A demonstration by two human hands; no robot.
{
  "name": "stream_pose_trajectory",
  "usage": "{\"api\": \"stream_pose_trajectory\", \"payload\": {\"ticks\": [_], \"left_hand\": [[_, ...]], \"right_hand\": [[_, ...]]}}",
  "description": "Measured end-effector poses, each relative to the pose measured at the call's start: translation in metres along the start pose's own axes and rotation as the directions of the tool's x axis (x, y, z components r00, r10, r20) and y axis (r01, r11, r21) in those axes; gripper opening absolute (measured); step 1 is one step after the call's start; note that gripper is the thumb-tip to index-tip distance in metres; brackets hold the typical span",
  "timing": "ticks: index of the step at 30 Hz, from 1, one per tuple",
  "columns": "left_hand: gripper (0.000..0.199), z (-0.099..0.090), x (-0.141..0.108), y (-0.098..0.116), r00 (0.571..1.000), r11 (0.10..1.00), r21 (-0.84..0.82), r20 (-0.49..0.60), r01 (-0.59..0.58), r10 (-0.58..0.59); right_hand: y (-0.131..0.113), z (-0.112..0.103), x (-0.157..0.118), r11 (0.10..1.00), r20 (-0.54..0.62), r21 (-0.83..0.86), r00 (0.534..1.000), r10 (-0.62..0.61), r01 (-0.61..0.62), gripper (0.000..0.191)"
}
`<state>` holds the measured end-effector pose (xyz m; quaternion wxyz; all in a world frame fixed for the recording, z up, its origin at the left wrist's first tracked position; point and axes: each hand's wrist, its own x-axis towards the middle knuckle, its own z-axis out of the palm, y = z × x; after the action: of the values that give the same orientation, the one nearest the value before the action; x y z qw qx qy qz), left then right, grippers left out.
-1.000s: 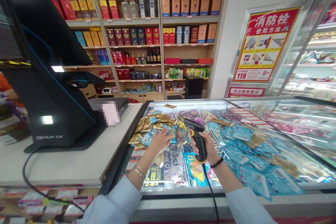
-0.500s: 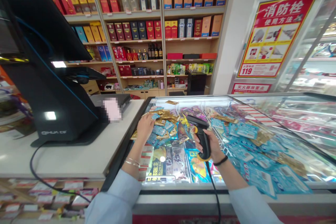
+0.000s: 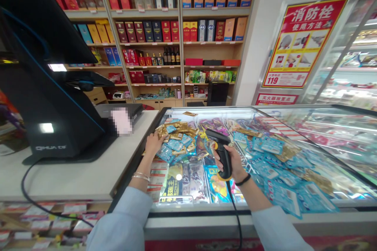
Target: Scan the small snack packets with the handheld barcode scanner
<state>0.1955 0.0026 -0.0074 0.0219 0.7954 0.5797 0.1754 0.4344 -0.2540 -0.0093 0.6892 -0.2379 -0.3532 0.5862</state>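
Note:
My right hand (image 3: pixel 235 160) is wrapped round the grip of a black-and-yellow barcode scanner (image 3: pixel 218 137), held over the glass-topped case with its head tilted towards the left. A black cable (image 3: pixel 235 208) hangs from the grip. At the left edge of a heap of small gold packets (image 3: pixel 184 126) and blue packets (image 3: pixel 166 153), my left hand (image 3: pixel 153 142) rests with its fingers stretched over the nearest ones. A small blue packet (image 3: pixel 171 128) lies on the gold ones, just beyond those fingertips. Larger blue packets (image 3: pixel 282 176) are spread to the right of the scanner.
A black checkout terminal (image 3: pixel 61 125) stands on the white counter (image 3: pixel 88 176) to the left, its cable trailing over the front edge. Bagged goods (image 3: pixel 173 182) show through the case's glass. Shelves of boxes and bottles (image 3: pixel 147 31) line the back wall.
My left hand has drawn back leftwards, away from the small blue packet, which now shows fully on the heap. The scanner stays in my right hand. The view has shifted slightly.

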Motion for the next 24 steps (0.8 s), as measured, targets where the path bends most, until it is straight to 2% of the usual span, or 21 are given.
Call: {"api": "stream_pose_trajectory", "payload": {"ticks": [3, 6, 11, 16, 24], "left_hand": [[0.053, 0.001, -0.002, 0.000, 0.999, 1.000, 0.006, -0.034, -0.016, 0.016], [0.050, 0.005, -0.004, 0.002, 0.997, 0.999, 0.030, -0.064, 0.034, -0.032], [0.042, 0.013, -0.005, 0.001, 0.997, 0.999, 0.022, -0.055, 0.048, -0.046], [0.043, 0.015, 0.000, -0.002, 0.997, 0.999, 0.002, -0.068, 0.041, -0.041], [0.061, 0.010, 0.015, -0.013, 0.987, 0.955, -0.260, -0.043, 0.141, -0.158]], "right_hand": [[0.002, 0.003, -0.001, 1.000, -0.005, 0.007, 1.000, 0.005, -0.005, 0.032], [0.003, 0.008, -0.004, 1.000, -0.012, -0.010, 1.000, 0.015, -0.015, 0.034], [-0.002, 0.023, -0.014, 0.999, -0.047, -0.042, 0.999, 0.012, -0.014, 0.038], [-0.006, 0.035, -0.023, 0.999, 0.004, -0.048, 1.000, 0.018, -0.018, 0.036], [-0.001, 0.027, -0.026, 0.996, -0.033, -0.082, 0.999, 0.043, -0.045, 0.038]]}}
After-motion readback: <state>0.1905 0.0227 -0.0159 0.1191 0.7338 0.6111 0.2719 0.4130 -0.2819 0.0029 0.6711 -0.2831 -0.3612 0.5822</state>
